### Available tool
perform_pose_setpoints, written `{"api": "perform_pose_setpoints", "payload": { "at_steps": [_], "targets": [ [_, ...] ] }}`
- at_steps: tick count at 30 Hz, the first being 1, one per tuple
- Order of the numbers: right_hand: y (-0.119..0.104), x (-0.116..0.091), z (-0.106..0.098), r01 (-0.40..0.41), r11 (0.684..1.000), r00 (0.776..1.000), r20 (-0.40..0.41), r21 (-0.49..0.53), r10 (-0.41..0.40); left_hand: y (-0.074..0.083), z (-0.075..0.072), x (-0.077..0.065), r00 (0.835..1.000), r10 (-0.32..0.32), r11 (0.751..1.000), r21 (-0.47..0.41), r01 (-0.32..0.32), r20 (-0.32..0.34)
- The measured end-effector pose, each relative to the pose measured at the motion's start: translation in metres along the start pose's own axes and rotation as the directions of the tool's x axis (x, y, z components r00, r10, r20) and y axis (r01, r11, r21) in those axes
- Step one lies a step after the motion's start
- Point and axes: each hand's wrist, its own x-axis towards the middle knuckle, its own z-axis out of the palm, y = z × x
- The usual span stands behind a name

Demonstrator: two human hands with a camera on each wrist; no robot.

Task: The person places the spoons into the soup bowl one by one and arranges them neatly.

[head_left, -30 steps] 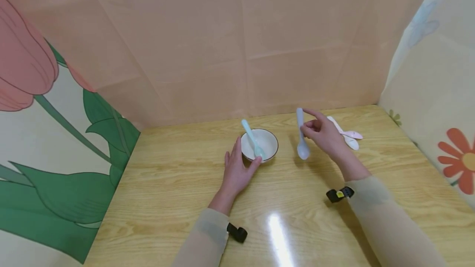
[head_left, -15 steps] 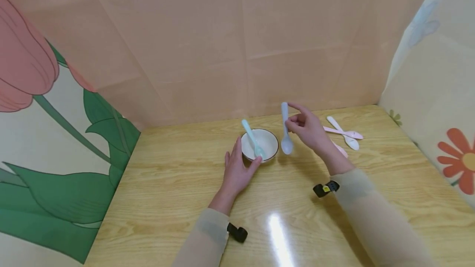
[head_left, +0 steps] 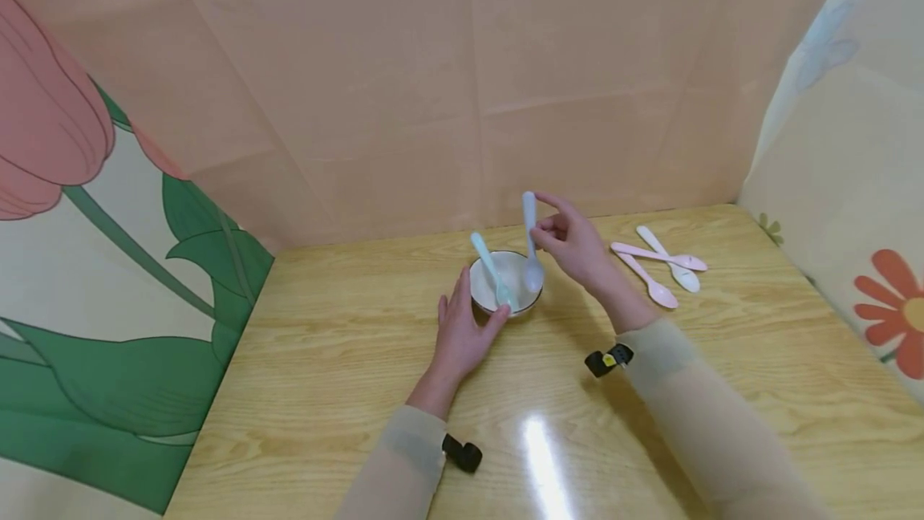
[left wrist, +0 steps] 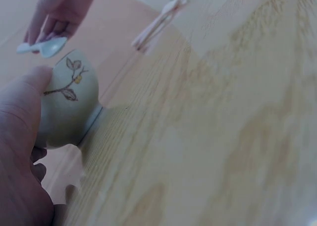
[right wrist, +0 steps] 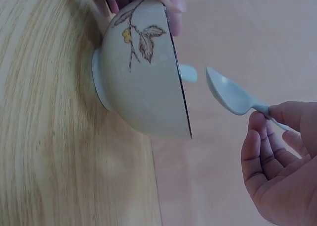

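Note:
A white bowl (head_left: pixel 514 270) with a dark rim stands on the table, a leafy branch pattern on its outside (right wrist: pixel 143 87). My left hand (head_left: pixel 462 335) grips it at the left, thumb at the near rim and fingers along the side. Inside leans a mint-green spoon (head_left: pixel 488 262), its handle sticking out over the far left rim. Between thumb and fingers, my right hand (head_left: pixel 577 249) pinches a pale blue spoon (head_left: pixel 530 219) by the handle. That spoon's scoop (right wrist: pixel 229 93) hangs just above the bowl's opening, over its right side in the head view.
Right of the bowl, two pink spoons (head_left: pixel 658 292) and a white spoon (head_left: pixel 684 278) lie crossed on the wooden table (head_left: pixel 346 367). A peach backdrop (head_left: pixel 361 103) rises along the table's far edge. Flower-printed sheets flank both sides.
My right hand has carried the pale blue spoon leftward from near the loose spoons to above the bowl, uncovering the pink spoons. The left hand and bowl have stayed in place.

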Motion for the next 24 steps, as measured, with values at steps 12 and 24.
{"api": "perform_pose_setpoints", "payload": {
  "at_steps": [12, 24],
  "targets": [
    [0.004, 0.008, 0.02, 0.009, 1.0, 0.999, 0.037, -0.026, -0.008, 0.0, 0.0, 0.0, 1.0, 0.009, 1.0, 0.0, -0.009, -0.008],
    [0.006, 0.01, 0.03, -0.007, 0.998, 0.997, 0.08, -0.064, 0.012, -0.002, 0.0, 0.001, 1.0, 0.011, 1.0, 0.002, -0.011, -0.001]
  ]
}}
